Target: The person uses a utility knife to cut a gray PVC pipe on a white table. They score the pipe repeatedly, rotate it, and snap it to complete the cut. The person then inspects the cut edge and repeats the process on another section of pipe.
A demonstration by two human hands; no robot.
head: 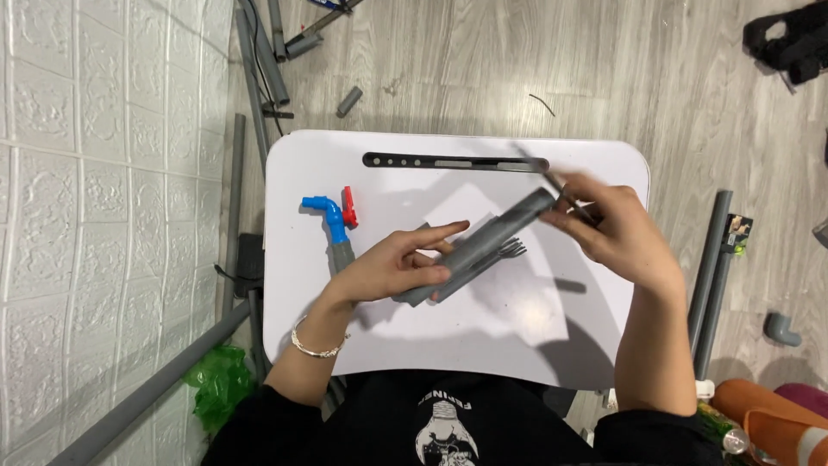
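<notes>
Grey pipe (483, 250) lies over the middle of the white lap table (293, 293), and I read its long axis as running diagonally, from low near my left hand (392, 269) up to its open end near my right hand (608, 229). My left hand is the nearer one to the bulk of it: the fingers are wrapped under and around the lower half, clamped on the pipe, with the index finger stretched out along its top. My right hand sits just off the upper end, fingers pinched together on a thin dark rod-like tool (561, 185) whose tip is near the pipe's mouth. So the pipe's opening lies directly left of and slightly below my right fingertips.

Motion blur smears the tool, and I cannot tell what kind it is, nor whether its tip is inside the pipe or only beside it. My left palm hides the pipe's lower end; something reddish shows just under it, unclear. A dark forked shadow or part beside the pipe is also hard to make out. A blue elbow fitting (328, 214) with a red handle (349, 207) lies well apart to the left on the table.
</notes>
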